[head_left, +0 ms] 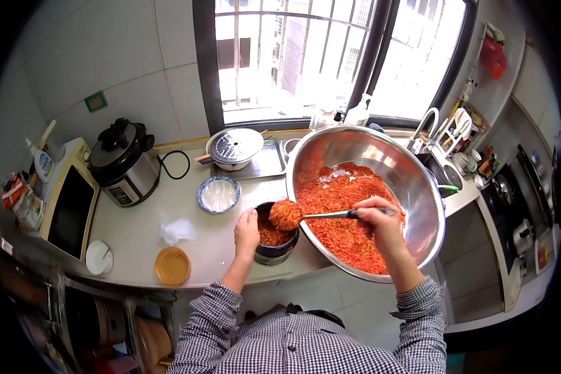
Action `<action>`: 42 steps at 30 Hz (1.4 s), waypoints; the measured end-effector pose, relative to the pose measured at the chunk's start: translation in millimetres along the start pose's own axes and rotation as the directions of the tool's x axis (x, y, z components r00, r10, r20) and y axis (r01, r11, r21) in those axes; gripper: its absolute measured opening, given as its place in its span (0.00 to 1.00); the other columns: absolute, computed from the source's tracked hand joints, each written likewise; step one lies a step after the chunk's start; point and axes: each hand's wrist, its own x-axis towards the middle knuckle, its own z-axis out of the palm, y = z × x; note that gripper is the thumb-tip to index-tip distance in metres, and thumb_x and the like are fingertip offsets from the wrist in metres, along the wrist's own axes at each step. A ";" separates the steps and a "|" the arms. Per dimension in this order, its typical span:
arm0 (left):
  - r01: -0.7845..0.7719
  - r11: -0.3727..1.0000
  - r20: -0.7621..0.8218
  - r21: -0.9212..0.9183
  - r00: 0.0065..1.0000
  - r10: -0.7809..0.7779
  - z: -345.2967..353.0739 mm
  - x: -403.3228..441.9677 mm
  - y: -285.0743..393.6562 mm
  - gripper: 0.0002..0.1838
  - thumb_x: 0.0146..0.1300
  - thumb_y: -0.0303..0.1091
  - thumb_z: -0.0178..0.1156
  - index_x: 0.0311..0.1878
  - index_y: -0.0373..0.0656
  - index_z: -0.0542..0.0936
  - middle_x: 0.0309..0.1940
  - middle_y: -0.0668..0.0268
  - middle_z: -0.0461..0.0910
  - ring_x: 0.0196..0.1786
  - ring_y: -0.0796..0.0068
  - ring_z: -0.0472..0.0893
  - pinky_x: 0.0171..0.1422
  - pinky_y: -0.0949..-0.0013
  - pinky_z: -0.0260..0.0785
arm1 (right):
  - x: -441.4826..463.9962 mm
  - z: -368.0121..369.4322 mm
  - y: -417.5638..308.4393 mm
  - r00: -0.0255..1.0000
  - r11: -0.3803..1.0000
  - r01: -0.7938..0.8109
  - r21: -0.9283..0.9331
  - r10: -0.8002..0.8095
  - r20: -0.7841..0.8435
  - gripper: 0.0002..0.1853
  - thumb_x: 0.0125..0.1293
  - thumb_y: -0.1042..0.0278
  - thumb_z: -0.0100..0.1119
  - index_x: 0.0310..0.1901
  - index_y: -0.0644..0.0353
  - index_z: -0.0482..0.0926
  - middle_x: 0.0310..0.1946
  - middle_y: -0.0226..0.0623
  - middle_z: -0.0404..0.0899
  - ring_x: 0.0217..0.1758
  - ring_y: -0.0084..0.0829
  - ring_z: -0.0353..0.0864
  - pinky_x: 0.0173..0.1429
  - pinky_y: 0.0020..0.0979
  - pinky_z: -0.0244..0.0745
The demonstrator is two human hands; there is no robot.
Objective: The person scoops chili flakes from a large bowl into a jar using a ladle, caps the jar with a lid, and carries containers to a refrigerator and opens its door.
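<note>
My right hand grips the dark end of a long-handled metal spoon. Its bowl is heaped with red chopped chili and hovers over the mouth of a dark round container. More of the red mash shows inside that container, up near its rim. Around the container's left side my left hand is closed, steadying it at the counter's front edge. Just to the right, a large steel basin holds a broad mass of the same chili, with some white grains on top.
A patterned bowl, a crumpled plastic bag, an amber lid and a white cup stand left on the counter. Behind are a lidded pot, a metal tray and a pressure cooker. A microwave sits far left.
</note>
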 end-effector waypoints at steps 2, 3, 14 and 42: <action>0.011 1.000 0.005 -0.010 1.000 -0.011 0.2 0.2 -0.2 0.20 0.68 0.43 0.47 0.49 0.36 0.77 0.46 0.50 0.78 0.50 0.54 0.76 0.56 0.63 0.66 | -11.1 24.8 8.0 0.974 0.969 0.177 -0.171 -0.148 0.170 0.05 0.54 0.74 0.61 0.33 0.63 0.81 0.24 0.31 0.78 0.23 0.15 0.72 0.23 0.20 0.65; 0.016 1.000 0.010 -0.014 1.000 -0.016 0.2 0.0 -0.9 0.20 0.68 0.43 0.47 0.49 0.36 0.77 0.46 0.50 0.78 0.50 0.54 0.76 0.56 0.63 0.66 | -13.4 38.4 21.9 0.883 0.847 0.449 -0.287 -0.369 0.291 0.05 0.53 0.75 0.61 0.33 0.62 0.80 0.24 0.32 0.76 0.25 0.20 0.74 0.27 0.26 0.68; -0.043 0.998 -0.029 0.038 0.999 0.045 0.7 -3.3 2.0 0.20 0.69 0.43 0.46 0.48 0.36 0.77 0.45 0.50 0.78 0.50 0.53 0.76 0.55 0.62 0.67 | -18.8 52.5 19.9 0.860 0.798 0.475 -0.371 -0.333 0.386 0.06 0.53 0.76 0.59 0.34 0.64 0.79 0.23 0.32 0.75 0.26 0.21 0.74 0.30 0.24 0.69; -0.569 0.796 0.506 0.206 0.758 0.411 47.3 -130.2 -43.2 0.14 0.61 0.28 0.53 0.50 0.36 0.75 0.54 0.52 0.70 0.57 0.56 0.71 0.59 0.59 0.65 | -0.5 -25.3 30.4 0.986 0.967 -0.106 0.232 0.133 -0.103 0.06 0.57 0.73 0.56 0.36 0.64 0.78 0.18 0.32 0.76 0.14 0.16 0.70 0.13 0.16 0.60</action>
